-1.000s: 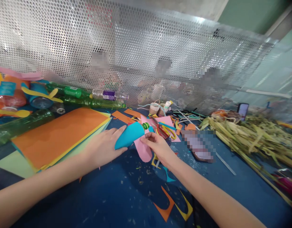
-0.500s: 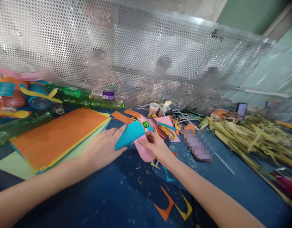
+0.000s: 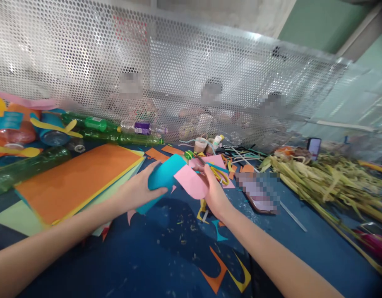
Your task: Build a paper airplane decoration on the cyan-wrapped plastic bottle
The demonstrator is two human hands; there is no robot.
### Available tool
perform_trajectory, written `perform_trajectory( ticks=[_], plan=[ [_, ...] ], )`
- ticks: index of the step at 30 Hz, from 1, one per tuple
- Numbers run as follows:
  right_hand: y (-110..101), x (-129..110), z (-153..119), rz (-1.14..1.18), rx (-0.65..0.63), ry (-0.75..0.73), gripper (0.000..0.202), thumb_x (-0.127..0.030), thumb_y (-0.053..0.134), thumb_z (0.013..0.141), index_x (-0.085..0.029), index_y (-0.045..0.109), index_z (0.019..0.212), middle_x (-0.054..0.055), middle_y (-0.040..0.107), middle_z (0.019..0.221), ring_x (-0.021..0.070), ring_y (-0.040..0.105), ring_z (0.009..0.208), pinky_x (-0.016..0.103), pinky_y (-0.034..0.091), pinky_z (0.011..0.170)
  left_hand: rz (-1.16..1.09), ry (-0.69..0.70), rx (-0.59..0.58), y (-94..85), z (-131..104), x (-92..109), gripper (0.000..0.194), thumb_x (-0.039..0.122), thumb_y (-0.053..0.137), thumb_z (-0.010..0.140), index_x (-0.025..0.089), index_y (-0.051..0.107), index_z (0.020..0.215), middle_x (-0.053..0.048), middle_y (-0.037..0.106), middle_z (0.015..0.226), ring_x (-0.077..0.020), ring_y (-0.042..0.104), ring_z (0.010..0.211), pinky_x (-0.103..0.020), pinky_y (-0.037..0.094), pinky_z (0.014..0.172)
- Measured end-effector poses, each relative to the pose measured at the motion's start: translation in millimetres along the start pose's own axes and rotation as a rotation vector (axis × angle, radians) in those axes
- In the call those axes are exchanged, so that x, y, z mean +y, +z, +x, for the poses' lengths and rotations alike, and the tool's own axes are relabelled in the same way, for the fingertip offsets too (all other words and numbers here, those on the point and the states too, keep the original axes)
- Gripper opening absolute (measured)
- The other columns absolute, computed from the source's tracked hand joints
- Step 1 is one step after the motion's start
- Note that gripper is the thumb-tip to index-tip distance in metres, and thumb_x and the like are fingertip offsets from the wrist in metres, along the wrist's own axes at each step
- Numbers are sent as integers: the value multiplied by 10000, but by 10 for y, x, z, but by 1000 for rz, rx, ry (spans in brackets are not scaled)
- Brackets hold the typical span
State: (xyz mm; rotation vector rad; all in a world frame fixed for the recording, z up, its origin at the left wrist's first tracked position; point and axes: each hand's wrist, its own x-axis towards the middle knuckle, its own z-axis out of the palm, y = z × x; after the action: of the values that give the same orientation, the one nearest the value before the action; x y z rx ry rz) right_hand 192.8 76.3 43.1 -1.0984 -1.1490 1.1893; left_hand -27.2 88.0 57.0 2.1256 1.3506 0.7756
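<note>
My left hand (image 3: 144, 182) is wrapped round a bottle covered in blue paper (image 3: 166, 171), thumb on the near side. A green cap (image 3: 188, 155) shows at the bottle's far end. My right hand (image 3: 214, 192) pinches a pink paper piece (image 3: 192, 182) with a rounded lower edge, held against or just in front of the blue paper; whether they touch is unclear. Beyond the right hand lie scissors with yellow handles (image 3: 220, 176), partly hidden, on a pink sheet (image 3: 216, 159).
Stacked orange paper (image 3: 82, 182) lies left, with plastic bottles (image 3: 94, 124) behind. A phone (image 3: 259, 198) and dried husks (image 3: 327, 178) are right. Paper scraps (image 3: 215, 273) lie in front on the blue table (image 3: 141, 265). People sit beyond the perforated screen (image 3: 172, 62).
The pink piece has been raised and turned to face me more, with my right hand further right. My left hand has turned the blue-covered bottle; its lower end now shows below the hand.
</note>
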Motion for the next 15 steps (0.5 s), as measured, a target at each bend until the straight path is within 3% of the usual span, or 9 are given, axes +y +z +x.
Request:
perform_trajectory(
  ticks=[3, 6, 10, 15],
  plan=[
    [33, 9, -4, 227, -54, 164, 556, -645, 303, 841, -190, 566, 1024, 79, 683, 897, 220, 639, 858, 367, 486, 798, -520, -222, -122, -27, 21, 35, 793, 434, 651, 721, 268, 261, 1391, -145, 506, 1293, -339, 570, 1050, -472, 495, 808],
    [122, 28, -108, 168, -181, 273, 576, -645, 396, 814, -178, 535, 1120, 122, 646, 1056, 230, 619, 958, 393, 465, 868, -855, -357, -102, -1, -33, 144, 782, 355, 680, 728, 293, 257, 1382, -125, 528, 1266, -305, 596, 1007, -424, 530, 759],
    [254, 8, -309, 71, -392, 204, 704, -463, 679, 715, -255, 356, 1305, 88, 536, 1251, 227, 557, 1081, 391, 448, 915, -1063, -331, -53, 69, -146, 291, 718, 379, 653, 769, 326, 264, 1370, -81, 483, 1315, -269, 531, 1111, -389, 500, 856],
    [271, -39, -347, 58, -321, 223, 718, -349, 711, 705, -279, 337, 1314, 68, 571, 1196, 224, 576, 1039, 379, 484, 863, -1098, -237, -17, 94, -125, 231, 588, 487, 522, 834, 292, 321, 1352, -83, 558, 1172, -259, 553, 1048, -414, 453, 892]
  ],
)
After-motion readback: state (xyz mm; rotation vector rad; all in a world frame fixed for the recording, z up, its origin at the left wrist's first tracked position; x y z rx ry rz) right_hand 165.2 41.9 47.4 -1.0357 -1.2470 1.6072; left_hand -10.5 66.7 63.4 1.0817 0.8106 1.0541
